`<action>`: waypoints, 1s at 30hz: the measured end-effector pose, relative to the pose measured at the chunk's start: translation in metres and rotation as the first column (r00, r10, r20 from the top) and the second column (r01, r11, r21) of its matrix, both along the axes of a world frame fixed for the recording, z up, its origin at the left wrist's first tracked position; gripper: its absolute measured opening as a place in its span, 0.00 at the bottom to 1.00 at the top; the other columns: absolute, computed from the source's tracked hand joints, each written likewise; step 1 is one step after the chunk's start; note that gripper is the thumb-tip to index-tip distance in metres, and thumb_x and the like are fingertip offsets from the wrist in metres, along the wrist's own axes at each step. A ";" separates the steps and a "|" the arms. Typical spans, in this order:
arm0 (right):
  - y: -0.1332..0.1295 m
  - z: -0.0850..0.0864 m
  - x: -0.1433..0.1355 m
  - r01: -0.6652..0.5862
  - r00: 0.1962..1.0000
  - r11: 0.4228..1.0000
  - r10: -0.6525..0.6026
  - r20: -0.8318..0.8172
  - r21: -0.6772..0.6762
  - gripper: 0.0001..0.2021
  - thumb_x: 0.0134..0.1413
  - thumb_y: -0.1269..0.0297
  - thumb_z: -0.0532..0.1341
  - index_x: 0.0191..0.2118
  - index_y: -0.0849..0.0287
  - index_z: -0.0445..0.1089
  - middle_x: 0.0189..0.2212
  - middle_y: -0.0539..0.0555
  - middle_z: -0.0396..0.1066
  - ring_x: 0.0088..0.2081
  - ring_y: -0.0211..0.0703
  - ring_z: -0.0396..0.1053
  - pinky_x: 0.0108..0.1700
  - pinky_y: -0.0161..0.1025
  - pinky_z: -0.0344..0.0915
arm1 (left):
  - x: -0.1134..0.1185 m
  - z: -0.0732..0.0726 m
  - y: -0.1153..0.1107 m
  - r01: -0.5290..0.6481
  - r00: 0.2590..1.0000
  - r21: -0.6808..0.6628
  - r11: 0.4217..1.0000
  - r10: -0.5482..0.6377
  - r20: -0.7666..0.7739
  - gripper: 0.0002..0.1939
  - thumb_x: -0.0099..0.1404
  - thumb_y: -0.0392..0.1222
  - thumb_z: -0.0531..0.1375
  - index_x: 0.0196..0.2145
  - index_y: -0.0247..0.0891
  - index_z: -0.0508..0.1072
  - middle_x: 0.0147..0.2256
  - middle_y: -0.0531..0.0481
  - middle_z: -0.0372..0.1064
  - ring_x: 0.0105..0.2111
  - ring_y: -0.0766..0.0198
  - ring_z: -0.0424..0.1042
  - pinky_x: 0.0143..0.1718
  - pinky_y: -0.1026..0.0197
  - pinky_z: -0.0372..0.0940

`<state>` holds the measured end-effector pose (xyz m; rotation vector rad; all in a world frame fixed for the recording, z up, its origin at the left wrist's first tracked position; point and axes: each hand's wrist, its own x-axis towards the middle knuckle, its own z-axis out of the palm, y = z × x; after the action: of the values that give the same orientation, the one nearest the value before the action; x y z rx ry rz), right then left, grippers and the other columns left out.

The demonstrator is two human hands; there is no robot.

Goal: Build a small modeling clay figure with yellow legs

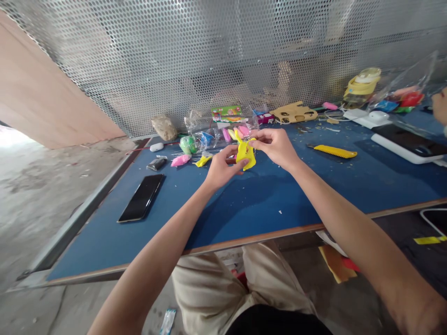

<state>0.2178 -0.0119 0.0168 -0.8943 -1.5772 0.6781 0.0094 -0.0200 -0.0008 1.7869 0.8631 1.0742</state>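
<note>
A flat, uneven piece of yellow modelling clay [247,157] is held up above the blue table, with a thin strip sticking up at its top. My left hand [223,166] grips its left side, the thumb lying across the front and the fingers behind. At the upper right edge, the closed fingertips of my right hand [275,145] pinch the clay. Just beyond my hands lie a pink clay packet [180,160], a yellow clay packet [203,161] and a green one in clear wrap [188,144].
A black phone [141,197] lies at the left of the blue table [240,211]. To the right are a yellow utility knife [335,151], a white power bank [401,149] and a yellow-topped jar [361,88]. Perforated metal panel [209,51] stands behind. Another person's hand [440,107] shows at the right edge.
</note>
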 end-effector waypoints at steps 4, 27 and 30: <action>-0.003 0.001 -0.001 -0.031 1.000 0.999 0.031 0.007 -0.016 0.13 0.51 0.56 0.72 0.38 0.59 0.80 0.36 0.56 0.82 0.38 0.50 0.79 0.42 0.47 0.76 | -0.001 0.000 0.003 -0.097 0.995 0.137 0.986 0.096 0.008 0.21 0.66 0.56 0.66 0.48 0.37 0.78 0.48 0.42 0.80 0.42 0.56 0.81 0.39 0.58 0.78; 0.001 -0.006 -0.008 0.190 0.934 0.912 -0.282 0.219 0.364 0.16 0.52 0.60 0.72 0.43 0.53 0.67 0.41 0.52 0.72 0.36 0.42 0.67 0.42 0.44 0.68 | 0.003 -0.008 0.008 -0.170 0.978 -0.087 0.982 0.179 0.107 0.24 0.62 0.62 0.68 0.42 0.37 0.81 0.35 0.45 0.81 0.30 0.61 0.79 0.27 0.63 0.75; -0.002 -0.004 -0.009 0.201 0.926 0.886 -0.311 0.214 0.418 0.16 0.54 0.56 0.71 0.43 0.53 0.66 0.41 0.53 0.70 0.37 0.42 0.66 0.44 0.45 0.67 | 0.003 -0.009 0.010 -0.185 0.969 -0.100 0.978 0.198 0.150 0.23 0.62 0.60 0.68 0.41 0.36 0.80 0.34 0.46 0.80 0.29 0.62 0.79 0.27 0.64 0.74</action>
<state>0.2083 -0.0139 0.0129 -0.9001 -1.7170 0.0378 0.0128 -0.0102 -0.0103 1.5474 0.9827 1.2668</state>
